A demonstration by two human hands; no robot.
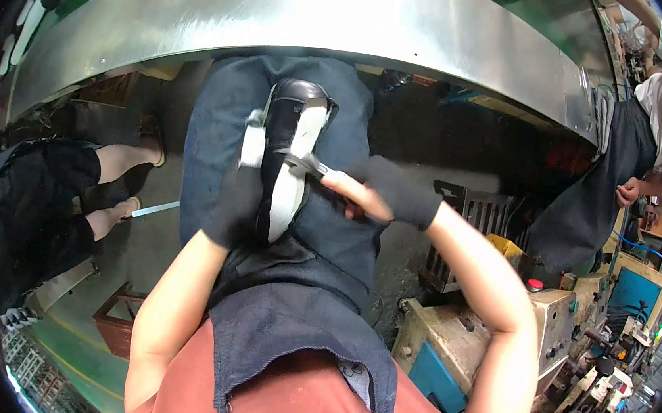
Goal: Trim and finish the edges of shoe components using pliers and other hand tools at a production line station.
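Note:
A black shoe (281, 126) with a white strip along its side lies across my lap, toe pointing away from me. My left hand (238, 190), in a dark fingerless glove with white wrapping on a finger, grips the shoe along its left side. My right hand (384, 192), also in a dark glove, is closed round a hammer-like metal tool (309, 165). The tool's head is over the white strip near the shoe's middle; whether it touches cannot be made out. Some of the right fingers are hidden beneath the hand.
A curved metal bench edge (285, 23) runs in front of my knees. Left, another person's legs (116, 166) show; right stands a person in a dark apron (607, 189). A slatted dark crate (478, 213) and machinery (454, 338) stand at my right, a brown stool (117, 321) at lower left.

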